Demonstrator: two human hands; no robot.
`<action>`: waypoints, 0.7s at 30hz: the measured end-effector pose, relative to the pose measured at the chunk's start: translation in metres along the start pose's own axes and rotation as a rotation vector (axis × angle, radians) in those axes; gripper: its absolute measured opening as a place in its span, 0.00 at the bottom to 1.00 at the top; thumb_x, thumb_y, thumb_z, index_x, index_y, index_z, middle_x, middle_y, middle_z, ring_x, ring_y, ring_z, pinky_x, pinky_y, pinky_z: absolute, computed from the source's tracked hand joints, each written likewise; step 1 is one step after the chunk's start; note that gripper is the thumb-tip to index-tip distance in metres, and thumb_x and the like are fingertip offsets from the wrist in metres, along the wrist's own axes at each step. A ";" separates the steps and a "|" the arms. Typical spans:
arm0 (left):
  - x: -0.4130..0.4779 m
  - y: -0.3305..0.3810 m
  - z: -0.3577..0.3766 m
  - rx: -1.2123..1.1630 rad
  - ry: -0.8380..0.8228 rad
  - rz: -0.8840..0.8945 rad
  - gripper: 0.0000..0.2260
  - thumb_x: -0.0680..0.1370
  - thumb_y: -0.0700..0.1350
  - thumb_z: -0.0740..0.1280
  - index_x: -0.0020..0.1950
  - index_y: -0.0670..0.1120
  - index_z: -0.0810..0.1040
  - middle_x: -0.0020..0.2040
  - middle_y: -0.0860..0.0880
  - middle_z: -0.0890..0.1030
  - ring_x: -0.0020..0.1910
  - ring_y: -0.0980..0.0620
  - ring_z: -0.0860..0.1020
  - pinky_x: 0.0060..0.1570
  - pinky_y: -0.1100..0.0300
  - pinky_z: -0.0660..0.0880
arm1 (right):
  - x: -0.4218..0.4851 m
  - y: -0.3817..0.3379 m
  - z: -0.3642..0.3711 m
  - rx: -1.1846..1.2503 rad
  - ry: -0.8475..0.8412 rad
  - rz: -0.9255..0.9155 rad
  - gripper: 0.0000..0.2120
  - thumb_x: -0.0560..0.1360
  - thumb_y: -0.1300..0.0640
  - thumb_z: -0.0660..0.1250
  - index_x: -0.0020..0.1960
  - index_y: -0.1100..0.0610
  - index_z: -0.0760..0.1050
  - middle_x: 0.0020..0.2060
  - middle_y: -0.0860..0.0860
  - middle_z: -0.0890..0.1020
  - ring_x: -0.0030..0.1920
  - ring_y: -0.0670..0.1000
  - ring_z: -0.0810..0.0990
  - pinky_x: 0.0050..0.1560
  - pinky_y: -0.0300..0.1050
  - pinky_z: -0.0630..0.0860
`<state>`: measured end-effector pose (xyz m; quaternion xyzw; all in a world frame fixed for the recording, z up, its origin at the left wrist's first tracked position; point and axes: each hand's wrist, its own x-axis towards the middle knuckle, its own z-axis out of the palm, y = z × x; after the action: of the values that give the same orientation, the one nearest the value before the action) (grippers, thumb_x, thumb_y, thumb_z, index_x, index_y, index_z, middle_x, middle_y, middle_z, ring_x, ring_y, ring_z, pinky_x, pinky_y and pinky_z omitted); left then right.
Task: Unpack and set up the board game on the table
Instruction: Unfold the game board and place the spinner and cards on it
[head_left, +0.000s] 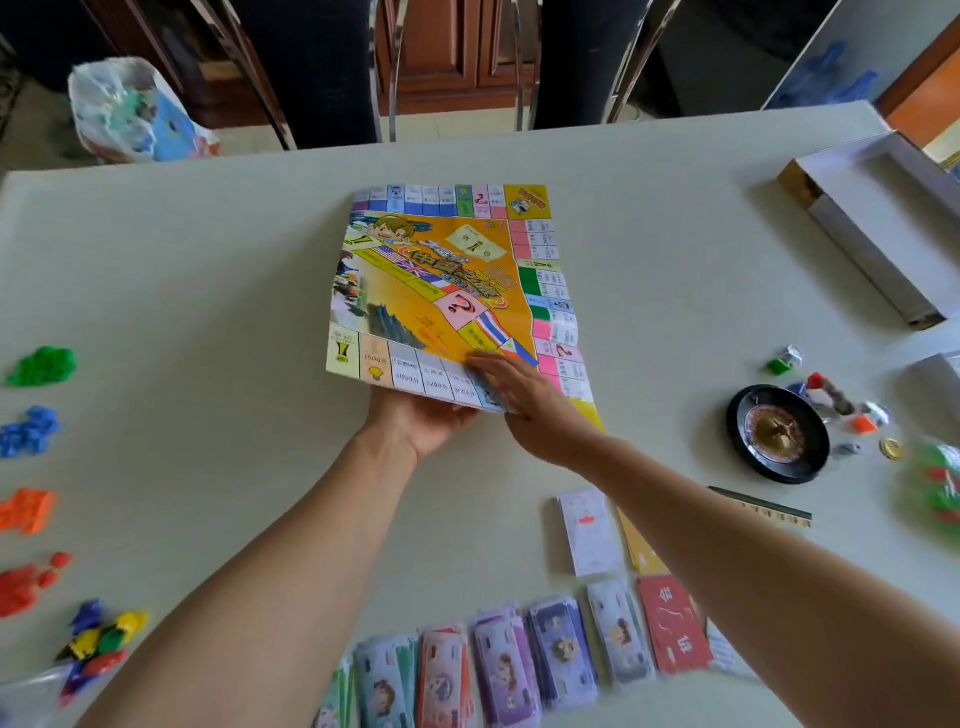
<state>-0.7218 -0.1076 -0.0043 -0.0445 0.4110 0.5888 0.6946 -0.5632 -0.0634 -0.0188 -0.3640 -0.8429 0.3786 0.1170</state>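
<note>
1. Looking down from the head camera at a pale table with a paper game board near the middle, partly folded, far end flat on the table, near end lifted up.
2. Holding up that near edge from below with the left hand, palm up.
3. Hiding the left fingers under the paper, so cannot tell if curled or straight.
4. Pressing down on the near right part of the board with the right hand, fingers straight and flat on top.
5. Lying along the left side of the table, well apart from the board: green pieces, then blue pieces, orange pieces, red pieces and, closest, mixed coloured pieces.
6. Lying in a row along the near edge: stacks of play money, with a red card stack at the right end and a white card stack just behind it.
7. Sitting to the right of the board: a black roulette wheel, with small coloured bits and a gold coin just beside it.
8. Resting at the far right: an open white box.
9. Standing past the far edge of the table: dark chairs, and a plastic bag on the floor to the left.
</note>
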 end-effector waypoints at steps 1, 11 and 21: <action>0.000 0.001 0.000 0.000 0.018 0.000 0.19 0.80 0.57 0.51 0.52 0.44 0.73 0.48 0.39 0.78 0.47 0.42 0.77 0.48 0.50 0.74 | 0.000 0.004 0.000 -0.039 0.018 -0.022 0.32 0.70 0.70 0.53 0.73 0.54 0.66 0.69 0.53 0.71 0.70 0.53 0.67 0.69 0.48 0.66; 0.008 0.016 0.001 -0.090 0.249 -0.022 0.19 0.74 0.59 0.68 0.48 0.43 0.74 0.34 0.48 0.70 0.20 0.53 0.73 0.23 0.67 0.70 | 0.006 0.027 -0.018 -0.203 0.341 0.010 0.30 0.72 0.62 0.46 0.71 0.55 0.69 0.67 0.54 0.74 0.67 0.56 0.73 0.67 0.50 0.67; -0.023 0.055 -0.068 0.613 0.644 0.484 0.32 0.69 0.39 0.77 0.70 0.47 0.68 0.59 0.49 0.78 0.52 0.49 0.81 0.52 0.49 0.79 | -0.016 0.069 -0.039 -0.610 0.056 0.375 0.33 0.72 0.66 0.53 0.76 0.49 0.59 0.76 0.54 0.59 0.76 0.56 0.57 0.74 0.51 0.53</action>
<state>-0.8035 -0.1459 -0.0107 0.0786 0.7568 0.5417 0.3572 -0.4974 -0.0223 -0.0404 -0.5409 -0.8320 0.1144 -0.0456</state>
